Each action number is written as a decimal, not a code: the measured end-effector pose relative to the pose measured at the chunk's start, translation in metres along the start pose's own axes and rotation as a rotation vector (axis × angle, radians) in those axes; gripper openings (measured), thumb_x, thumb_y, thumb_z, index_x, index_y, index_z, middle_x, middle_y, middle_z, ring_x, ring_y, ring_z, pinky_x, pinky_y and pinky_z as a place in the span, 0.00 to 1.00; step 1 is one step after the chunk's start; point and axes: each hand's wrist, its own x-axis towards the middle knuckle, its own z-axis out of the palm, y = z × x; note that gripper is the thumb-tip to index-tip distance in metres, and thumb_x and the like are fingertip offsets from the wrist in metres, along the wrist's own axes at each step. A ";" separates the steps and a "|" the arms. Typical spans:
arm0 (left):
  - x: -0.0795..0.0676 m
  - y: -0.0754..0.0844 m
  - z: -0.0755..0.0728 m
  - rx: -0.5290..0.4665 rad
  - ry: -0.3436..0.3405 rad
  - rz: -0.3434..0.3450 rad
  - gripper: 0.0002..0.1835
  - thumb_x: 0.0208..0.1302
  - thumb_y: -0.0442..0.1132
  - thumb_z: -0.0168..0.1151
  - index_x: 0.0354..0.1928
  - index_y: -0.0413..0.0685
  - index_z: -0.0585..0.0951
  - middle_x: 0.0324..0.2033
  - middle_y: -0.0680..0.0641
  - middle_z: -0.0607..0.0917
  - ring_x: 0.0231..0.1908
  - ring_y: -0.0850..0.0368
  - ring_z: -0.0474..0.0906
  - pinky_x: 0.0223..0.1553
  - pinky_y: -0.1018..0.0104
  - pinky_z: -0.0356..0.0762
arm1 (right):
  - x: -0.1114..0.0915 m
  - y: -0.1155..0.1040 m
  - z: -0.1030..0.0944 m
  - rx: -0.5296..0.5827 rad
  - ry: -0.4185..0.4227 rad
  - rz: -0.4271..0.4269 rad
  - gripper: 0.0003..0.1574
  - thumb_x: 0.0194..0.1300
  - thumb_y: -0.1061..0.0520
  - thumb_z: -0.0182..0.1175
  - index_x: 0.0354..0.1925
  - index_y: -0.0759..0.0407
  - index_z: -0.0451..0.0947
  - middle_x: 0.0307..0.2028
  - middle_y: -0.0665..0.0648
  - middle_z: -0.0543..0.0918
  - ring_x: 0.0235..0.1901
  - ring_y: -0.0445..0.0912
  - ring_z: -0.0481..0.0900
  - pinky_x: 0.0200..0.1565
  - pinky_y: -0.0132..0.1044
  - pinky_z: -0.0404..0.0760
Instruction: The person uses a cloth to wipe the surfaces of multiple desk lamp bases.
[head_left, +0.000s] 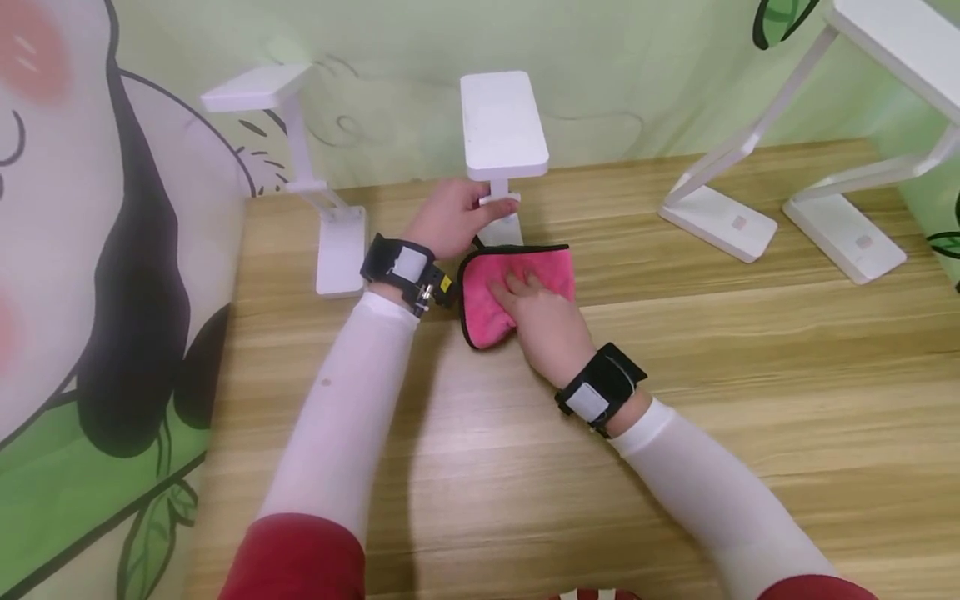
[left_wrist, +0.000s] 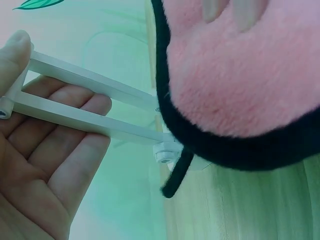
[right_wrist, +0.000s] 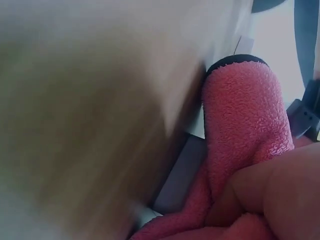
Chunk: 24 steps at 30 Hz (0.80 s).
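Wiping the lamp base (head_left: 502, 233), apparently; left grip (head_left: 448, 220) pinches the stem (left_wrist: 127, 129), right grip (head_left: 553, 332) spread on pink cloth (head_left: 483, 287); next stroke likely needs steadying.

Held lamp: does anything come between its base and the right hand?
Yes, the pink cloth: it lies under the right hand and hides the near part of the base. Nothing visible comes between the left hand and the lamp's arm, which it grips.

On the counter (head_left: 750, 358), a white lamp (head_left: 342, 254) stands left of the left hand (head_left: 450, 218), a second lamp (head_left: 716, 218) and third lamp (head_left: 840, 233) well right of the right hand (head_left: 551, 327); a green wall (head_left: 622, 67) rises behind.
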 end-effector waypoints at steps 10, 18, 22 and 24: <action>0.002 0.000 0.002 0.012 0.012 0.006 0.27 0.69 0.61 0.57 0.32 0.42 0.81 0.17 0.51 0.64 0.20 0.57 0.62 0.22 0.66 0.59 | 0.032 0.010 -0.005 0.044 -0.024 -0.020 0.32 0.69 0.65 0.56 0.70 0.51 0.68 0.68 0.58 0.70 0.66 0.57 0.62 0.45 0.51 0.82; 0.002 -0.002 0.002 -0.027 0.003 -0.013 0.23 0.69 0.59 0.59 0.37 0.46 0.84 0.18 0.50 0.68 0.22 0.56 0.64 0.23 0.65 0.61 | 0.048 0.017 -0.001 0.053 0.013 -0.022 0.32 0.71 0.64 0.54 0.71 0.50 0.67 0.67 0.58 0.72 0.65 0.56 0.64 0.42 0.51 0.82; 0.002 -0.003 0.002 -0.020 -0.005 -0.007 0.24 0.70 0.61 0.57 0.36 0.46 0.83 0.18 0.49 0.68 0.22 0.56 0.64 0.24 0.66 0.60 | 0.025 0.012 -0.005 0.060 -0.019 -0.009 0.32 0.70 0.64 0.56 0.70 0.50 0.68 0.68 0.60 0.69 0.68 0.57 0.59 0.52 0.53 0.79; 0.002 -0.002 0.002 -0.016 -0.003 0.000 0.25 0.70 0.61 0.56 0.34 0.45 0.82 0.18 0.49 0.67 0.21 0.55 0.64 0.23 0.66 0.60 | 0.012 0.009 -0.006 0.060 -0.033 0.002 0.32 0.70 0.64 0.56 0.69 0.50 0.69 0.68 0.60 0.69 0.69 0.57 0.59 0.54 0.53 0.78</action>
